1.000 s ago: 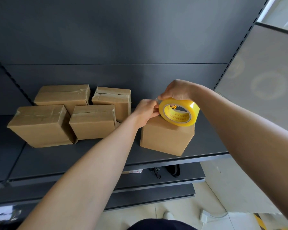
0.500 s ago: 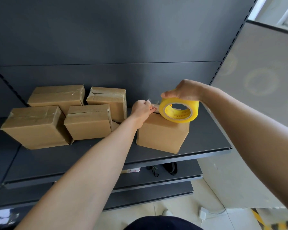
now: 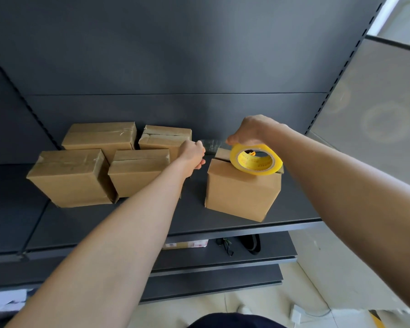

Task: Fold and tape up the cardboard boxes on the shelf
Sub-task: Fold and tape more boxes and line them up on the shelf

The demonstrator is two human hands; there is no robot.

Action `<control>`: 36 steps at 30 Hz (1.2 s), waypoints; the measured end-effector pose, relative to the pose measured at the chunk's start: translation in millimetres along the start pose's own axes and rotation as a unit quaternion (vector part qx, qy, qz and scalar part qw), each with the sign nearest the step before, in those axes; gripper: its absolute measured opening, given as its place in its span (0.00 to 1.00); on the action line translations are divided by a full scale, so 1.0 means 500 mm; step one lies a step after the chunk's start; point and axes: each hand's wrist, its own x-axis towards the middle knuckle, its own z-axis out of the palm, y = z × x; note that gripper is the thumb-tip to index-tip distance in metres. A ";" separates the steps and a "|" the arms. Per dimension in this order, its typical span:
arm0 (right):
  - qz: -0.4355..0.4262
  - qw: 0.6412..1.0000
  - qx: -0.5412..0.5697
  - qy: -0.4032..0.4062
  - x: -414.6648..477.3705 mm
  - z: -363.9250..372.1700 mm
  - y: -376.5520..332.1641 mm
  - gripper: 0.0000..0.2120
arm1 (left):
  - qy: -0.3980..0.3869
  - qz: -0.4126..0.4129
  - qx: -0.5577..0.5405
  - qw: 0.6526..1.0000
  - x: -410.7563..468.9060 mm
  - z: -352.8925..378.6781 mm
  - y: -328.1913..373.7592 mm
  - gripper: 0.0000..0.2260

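A: Under the right hand [image 3: 251, 132], what do you see?

B: A yellow tape roll [image 3: 256, 161]. The hand grips it from above, fingers closed over the rim, and the roll rests tilted on top of a cardboard box [image 3: 240, 190]. This box stands directly below the hand, near the front edge of the dark shelf [image 3: 152, 221].

A: And the left hand [image 3: 191, 154]?

B: It is to the left of the right hand, at about the same height. It is closed like a fist and pinches the free end of the tape. A clear tape strip [image 3: 212, 146] stretches between the two hands, above the back edge of the box.

A: Is the box top closed?

B: A flap at the back looks a little raised, beside the roll. More I cannot tell, the roll hides it.

A: What is further left of the left hand?

B: Four taped boxes [image 3: 74, 177], close together in two rows. The left forearm passes in front of one of them.
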 end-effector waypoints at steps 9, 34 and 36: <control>-0.007 0.997 -0.075 0.008 0.013 0.008 -0.031 0.13 | -0.026 -0.028 0.070 0.997 0.007 0.016 -0.035 0.12; -0.012 0.997 -0.069 0.042 0.013 0.022 -0.049 0.08 | -0.049 -0.031 0.151 0.987 0.021 0.034 -0.087 0.11; -0.013 0.997 -0.067 0.044 0.013 0.022 -0.046 0.07 | -0.050 -0.050 0.182 0.981 0.015 0.032 -0.113 0.07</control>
